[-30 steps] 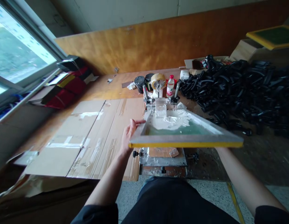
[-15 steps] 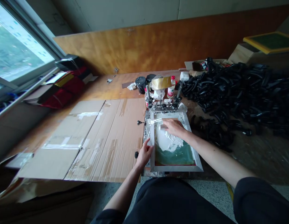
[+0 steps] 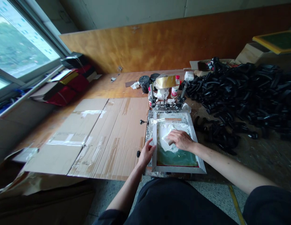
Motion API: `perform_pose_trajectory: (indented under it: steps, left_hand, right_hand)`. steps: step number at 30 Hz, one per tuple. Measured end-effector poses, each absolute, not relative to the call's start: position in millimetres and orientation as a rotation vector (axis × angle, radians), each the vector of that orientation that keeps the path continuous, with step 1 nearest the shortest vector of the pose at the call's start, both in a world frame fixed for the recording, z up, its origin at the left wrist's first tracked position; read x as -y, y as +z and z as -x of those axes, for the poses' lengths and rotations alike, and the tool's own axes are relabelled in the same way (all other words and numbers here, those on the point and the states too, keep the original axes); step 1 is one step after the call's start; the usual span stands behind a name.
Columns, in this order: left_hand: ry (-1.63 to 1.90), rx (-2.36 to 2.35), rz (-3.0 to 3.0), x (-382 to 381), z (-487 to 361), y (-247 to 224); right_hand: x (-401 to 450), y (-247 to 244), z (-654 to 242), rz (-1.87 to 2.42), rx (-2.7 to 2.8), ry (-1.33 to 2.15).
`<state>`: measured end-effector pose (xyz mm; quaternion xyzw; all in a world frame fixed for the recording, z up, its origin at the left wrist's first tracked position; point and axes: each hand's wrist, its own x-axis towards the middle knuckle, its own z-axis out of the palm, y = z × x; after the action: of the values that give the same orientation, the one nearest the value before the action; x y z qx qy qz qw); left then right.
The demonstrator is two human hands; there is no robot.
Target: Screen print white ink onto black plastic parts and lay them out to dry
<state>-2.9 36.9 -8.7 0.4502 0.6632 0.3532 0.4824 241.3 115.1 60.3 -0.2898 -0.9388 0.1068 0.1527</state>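
Note:
A screen-printing frame (image 3: pixel 155 159) with a metal rim lies in front of me. Thick white ink (image 3: pixel 165 132) is spread over its mesh, and the green lower part (image 3: pixel 176 159) shows below. My right hand (image 3: pixel 181 139) is closed on a small pale scraper (image 3: pixel 169 142) in the middle of the ink; the fingers partly hide it. My left hand (image 3: pixel 146 153) rests at the frame's left edge, fingers apart and holding nothing. Behind the frame is a hinge clamp (image 3: pixel 167 105) with black knobs.
Flattened cardboard (image 3: pixel 108 134) covers the table on the left. A heap of black plastic parts (image 3: pixel 234 90) fills the right side. At the back stand a dark tub (image 3: pixel 144 83), a roll of tape (image 3: pixel 165 82) and a bottle with a red cap (image 3: pixel 175 87).
My right hand has drawn the scraper down through the ink, towards me, baring a brown strip near the frame's top. My left hand stays at the frame's edge. The view has shifted slightly.

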Motion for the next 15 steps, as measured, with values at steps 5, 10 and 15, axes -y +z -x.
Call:
perform_pose_trajectory:
  steps: [5,10,15]
  left_hand:
    - [0.842,-1.598,-1.079,-37.5,2.4,-5.1]
    - [0.884,-1.487,-1.005,-37.2,3.1,20.7]
    - [1.040,-1.344,-0.895,-43.4,1.7,85.8]
  right_hand:
    - [-94.9,51.9,-244.7,0.763,2.736,0.311]
    - [-144.3,87.8,-217.4,1.130,2.504,0.365]
    - [-216.2,124.9,-261.6,1.449,2.176,0.428]
